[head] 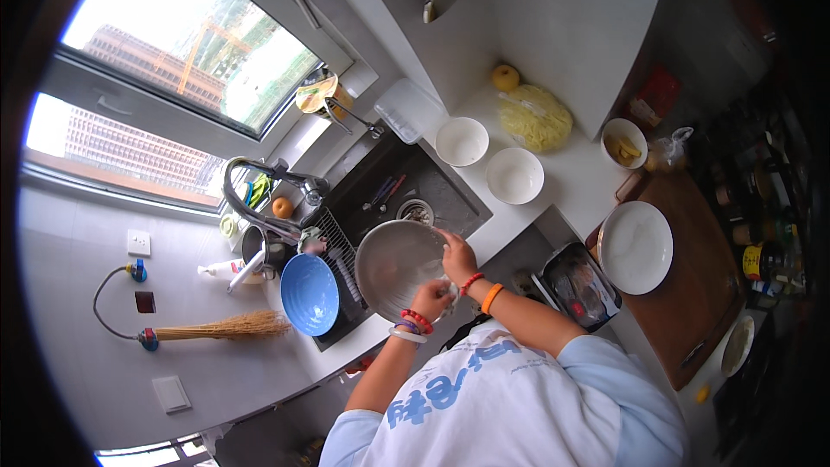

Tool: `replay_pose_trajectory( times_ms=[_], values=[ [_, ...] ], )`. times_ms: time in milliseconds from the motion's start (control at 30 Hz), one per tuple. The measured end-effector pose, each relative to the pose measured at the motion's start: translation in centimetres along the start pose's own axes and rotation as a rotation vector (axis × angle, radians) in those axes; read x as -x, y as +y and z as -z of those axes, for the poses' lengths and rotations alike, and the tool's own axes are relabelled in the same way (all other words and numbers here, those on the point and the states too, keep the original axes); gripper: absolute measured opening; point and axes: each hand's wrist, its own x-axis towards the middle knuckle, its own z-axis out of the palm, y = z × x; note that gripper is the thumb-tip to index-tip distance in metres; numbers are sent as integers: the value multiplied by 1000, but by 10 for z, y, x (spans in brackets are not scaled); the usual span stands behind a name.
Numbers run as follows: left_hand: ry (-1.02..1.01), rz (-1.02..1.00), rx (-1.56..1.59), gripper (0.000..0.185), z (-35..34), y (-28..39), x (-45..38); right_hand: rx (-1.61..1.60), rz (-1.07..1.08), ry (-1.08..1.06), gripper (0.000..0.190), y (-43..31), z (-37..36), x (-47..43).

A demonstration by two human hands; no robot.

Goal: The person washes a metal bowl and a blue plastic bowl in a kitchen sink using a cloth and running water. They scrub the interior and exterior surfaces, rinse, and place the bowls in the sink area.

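A large round metal bowl (395, 263) is tilted over the near edge of the dark sink (447, 198). My right hand (459, 258), with a red bead bracelet and an orange band at the wrist, grips the bowl's rim on its right side. Lower down, my left hand (432, 299) holds a crumpled pale cloth (452, 295) against the bowl's near wall. Small utensils with blue and red handles (389, 191) lie in the sink beside the drain strainer (416, 211). Left of the metal bowl, a blue bowl (310, 295) rests tilted by the wire drying rack (334, 240).
A curved faucet (243, 198) rises behind the rack. Two white bowls (462, 141) (515, 176) and a yellow bag (537, 118) occupy the counter. Farther right, a white plate (635, 248) overlaps a brown cutting board (694, 285). A straw brush (220, 327) hangs at left.
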Motion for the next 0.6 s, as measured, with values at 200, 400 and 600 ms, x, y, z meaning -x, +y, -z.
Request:
replay_pose_trajectory(
  times_ms=[200, 400, 600],
  values=[
    [119, 135, -1010, 24, 23, -60, 7, 9, 72, -50, 42, 7, 0, 2],
    [-27, 58, -553, 26, -7, -45, -11, 32, 58, -100, 40, -2, -6, 2],
    [45, -35, -532, 30, -5, -37, -4, 22, -39, -114, 37, 14, 2, -1]
  ],
)
